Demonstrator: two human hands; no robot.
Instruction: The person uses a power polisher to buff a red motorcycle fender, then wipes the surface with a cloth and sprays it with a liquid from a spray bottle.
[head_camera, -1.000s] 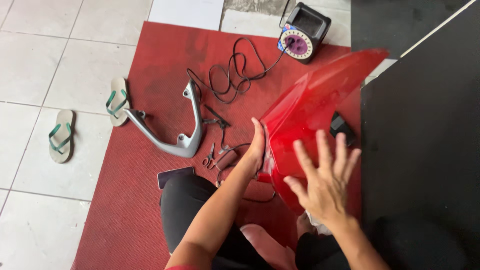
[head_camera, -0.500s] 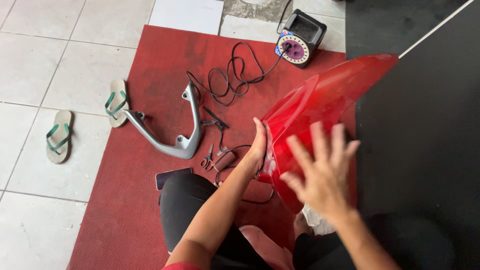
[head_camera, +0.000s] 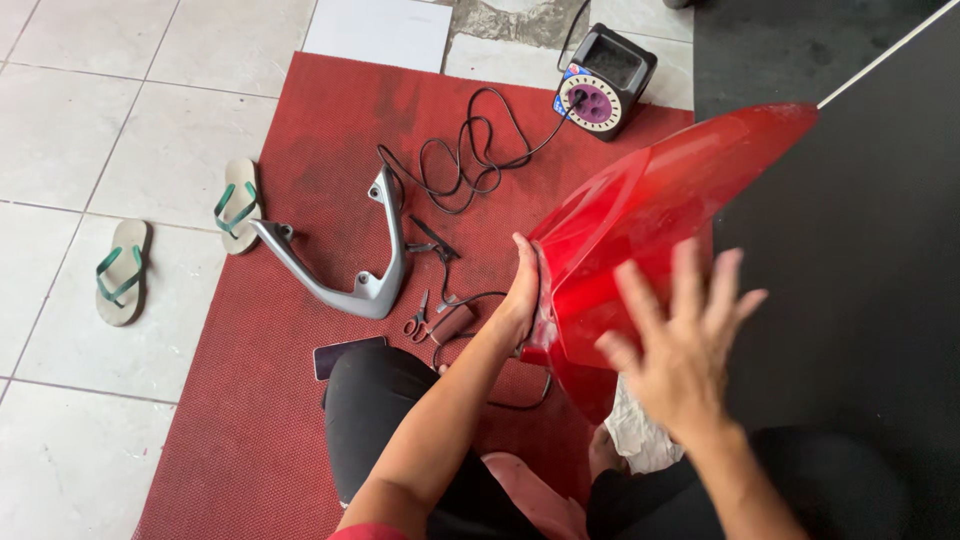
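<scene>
While left hand grips red panel, right hand hovers spread apart.

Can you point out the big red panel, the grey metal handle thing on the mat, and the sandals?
red panel (head_camera: 650, 215), head view, on its glossy upper face.
grey handle (head_camera: 372, 290), head view, on its bend.
sandals (head_camera: 120, 272), head view, on the left one's sole.

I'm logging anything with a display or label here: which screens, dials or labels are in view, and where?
Phone: dark flat rectangle on the red mat, beside the person's knee, screen blank.
Round label: white-rimmed purple disc on the black box at the mat's far edge.
</scene>
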